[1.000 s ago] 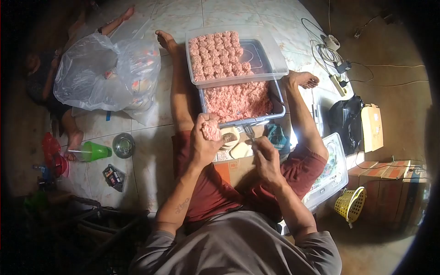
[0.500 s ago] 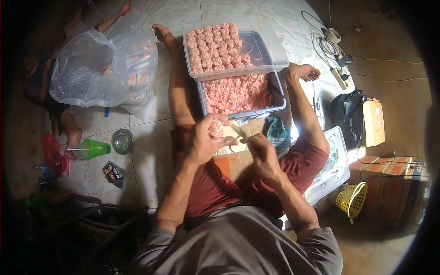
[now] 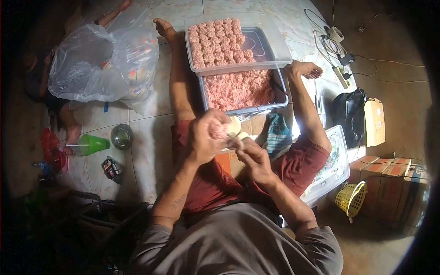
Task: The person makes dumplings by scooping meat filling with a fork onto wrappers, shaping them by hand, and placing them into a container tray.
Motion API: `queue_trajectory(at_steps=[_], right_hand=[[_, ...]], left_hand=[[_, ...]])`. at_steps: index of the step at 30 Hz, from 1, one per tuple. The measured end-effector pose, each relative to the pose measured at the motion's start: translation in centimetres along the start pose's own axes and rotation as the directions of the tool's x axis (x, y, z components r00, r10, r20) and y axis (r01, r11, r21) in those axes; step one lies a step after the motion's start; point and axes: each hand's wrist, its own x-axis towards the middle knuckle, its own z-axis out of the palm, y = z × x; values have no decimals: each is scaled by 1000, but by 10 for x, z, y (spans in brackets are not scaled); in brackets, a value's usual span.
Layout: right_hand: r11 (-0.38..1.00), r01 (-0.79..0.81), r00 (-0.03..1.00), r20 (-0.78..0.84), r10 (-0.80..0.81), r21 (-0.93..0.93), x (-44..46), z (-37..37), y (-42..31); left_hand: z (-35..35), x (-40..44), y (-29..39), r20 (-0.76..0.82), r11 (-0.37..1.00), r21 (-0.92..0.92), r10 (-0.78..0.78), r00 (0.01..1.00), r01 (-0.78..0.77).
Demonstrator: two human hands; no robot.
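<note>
My left hand (image 3: 207, 136) is closed round a lump of pink minced mixture (image 3: 217, 130). In my right hand (image 3: 256, 159) is a small metal utensil (image 3: 237, 142), its tip close to that lump; blur hides its exact kind. Pale, flat round pieces (image 3: 234, 124) show just behind my hands. Beyond them stands a blue-grey tub (image 3: 268, 108) of loose pink minced mixture (image 3: 238, 89). A clear plastic tray (image 3: 270, 64) rests across the tub's far part, with rows of pink balls (image 3: 217, 41) on its left side.
To the left lie a big clear plastic bag (image 3: 87, 68), a green cup (image 3: 95, 145) and a metal bowl (image 3: 122, 136); another person's foot (image 3: 73, 133) is near. On the right are a lidded clear box (image 3: 330, 169), a yellow basket (image 3: 350, 199) and cables (image 3: 327, 46).
My right hand has brought the utensil down and left, against the lump in my left hand. My left hand's fingers have curled further round the lump.
</note>
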Motion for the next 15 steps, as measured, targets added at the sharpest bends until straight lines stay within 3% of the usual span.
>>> queue_trajectory(at_steps=[1, 2, 3, 5, 7, 8, 9, 11, 12, 13, 15], right_hand=[[1000, -3, 1000, 0, 3, -2, 3, 5, 4], [970, 122, 987, -75, -141, -212, 11, 11, 5], [880, 225, 948, -115, -298, -419, 19, 14, 5], [838, -16, 992, -114, -54, -546, 22, -2, -18], [856, -30, 982, -175, -71, -516, 16, -19, -42], [952, -190, 948, -299, 113, -242, 12, -19, -47], [931, -181, 957, -273, 94, -316, 10, -26, -55], [870, 62, 988, -91, -122, -489, 14, -24, -69], [754, 109, 992, 26, -121, -648, 20, -23, -68], [752, 110, 992, 22, -125, -650, 19, -24, -72], [828, 37, 996, -50, -79, -560, 21, -29, -82]], left_hand=[[9, 0, -2, 8, 986, 148, 79, 997, -79], [19, -1, -6, -40, 984, 176, -14, 999, 20], [19, 1, -11, -44, 984, 175, -12, 999, 19], [16, 10, -20, -172, 929, 367, 27, 985, 39], [4, 10, -8, -177, 942, 333, 18, 984, 43], [-3, 11, -12, -129, 969, 237, 102, 986, -69], [-9, 10, -15, -86, 975, 133, 188, 978, -176], [-5, 1, -26, 116, 969, -121, -202, 972, 216], [0, 3, -25, 88, 975, 172, -156, 984, 140], [3, 5, -22, 74, 890, 452, -104, 992, 60], [-5, 7, -18, 54, 911, 409, -89, 995, 59]])
